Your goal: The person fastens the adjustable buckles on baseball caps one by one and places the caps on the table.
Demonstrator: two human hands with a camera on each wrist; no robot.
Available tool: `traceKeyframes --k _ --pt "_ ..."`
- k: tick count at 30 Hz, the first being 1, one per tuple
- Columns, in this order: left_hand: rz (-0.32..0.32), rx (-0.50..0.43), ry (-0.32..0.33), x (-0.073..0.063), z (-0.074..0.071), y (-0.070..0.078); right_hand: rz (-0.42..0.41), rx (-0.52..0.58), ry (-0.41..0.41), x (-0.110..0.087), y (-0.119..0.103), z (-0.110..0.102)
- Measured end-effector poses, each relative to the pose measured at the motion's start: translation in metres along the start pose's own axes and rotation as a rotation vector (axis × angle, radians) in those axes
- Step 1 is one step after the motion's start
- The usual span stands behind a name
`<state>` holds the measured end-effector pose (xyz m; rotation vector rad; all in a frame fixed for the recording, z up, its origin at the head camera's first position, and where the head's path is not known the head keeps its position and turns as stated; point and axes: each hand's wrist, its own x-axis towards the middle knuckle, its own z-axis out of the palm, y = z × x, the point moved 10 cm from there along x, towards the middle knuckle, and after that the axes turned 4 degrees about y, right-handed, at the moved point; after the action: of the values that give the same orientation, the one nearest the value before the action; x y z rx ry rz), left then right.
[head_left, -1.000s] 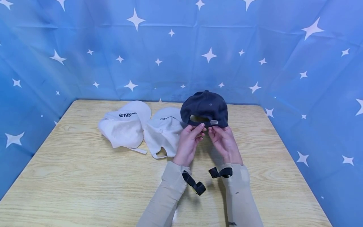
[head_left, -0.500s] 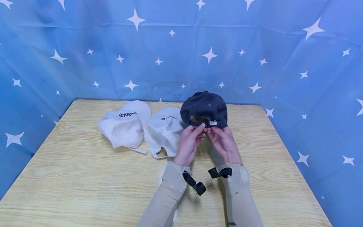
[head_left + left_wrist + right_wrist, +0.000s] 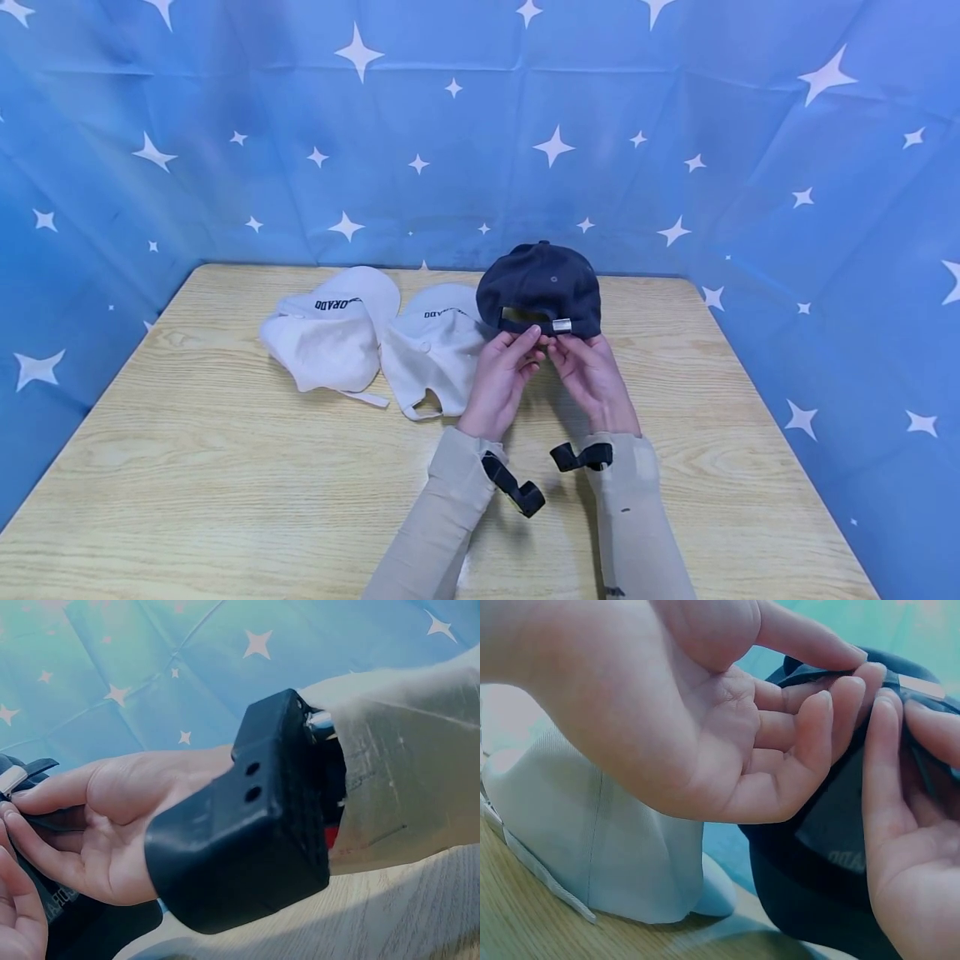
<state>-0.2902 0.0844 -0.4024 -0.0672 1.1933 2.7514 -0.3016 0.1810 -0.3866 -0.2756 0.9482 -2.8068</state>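
Both hands hold a dark navy baseball cap [image 3: 540, 283] by its back strap, above the far right part of the table. My left hand [image 3: 498, 375] pinches the strap with thumb and fingertips, left of the silver buckle [image 3: 562, 326]. Close to that buckle, my right hand [image 3: 596, 379] pinches the strap too, and the two hands' fingertips nearly meet. The right wrist view shows white lettering [image 3: 846, 860] inside the cap, partly hidden by the fingers. In the left wrist view a loose strap end [image 3: 41, 766] sticks out beside the buckle.
Two white caps lie side by side on the wooden table [image 3: 262, 500]: one at the left [image 3: 330, 333] with its strap end loose, and another cap [image 3: 435, 350] just beside my left hand. A blue star-patterned curtain [image 3: 480, 125] stands behind and at both sides.
The buckle and my right fingertips have shifted slightly left, closer to my left hand. The dark cap has moved very little, and the white caps lie as before.
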Motion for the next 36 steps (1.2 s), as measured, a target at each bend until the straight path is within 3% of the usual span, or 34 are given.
traceKeyframes --k 13,25,31,36 --pt "0.003 0.004 0.002 -0.0008 0.002 0.0006 -0.001 -0.012 -0.018 0.0009 0.0003 0.0022" --pt "0.012 0.009 0.001 -0.0016 0.0006 -0.0022 0.009 -0.064 0.017 -0.0008 0.0048 -0.0018" --pt "0.025 -0.027 -0.046 -0.0011 0.0054 0.0005 -0.019 0.016 0.011 -0.0018 0.0008 -0.0009" --pt "0.03 -0.133 -0.047 0.0005 0.0042 0.0035 -0.034 0.088 0.012 -0.0018 -0.0026 -0.0019"
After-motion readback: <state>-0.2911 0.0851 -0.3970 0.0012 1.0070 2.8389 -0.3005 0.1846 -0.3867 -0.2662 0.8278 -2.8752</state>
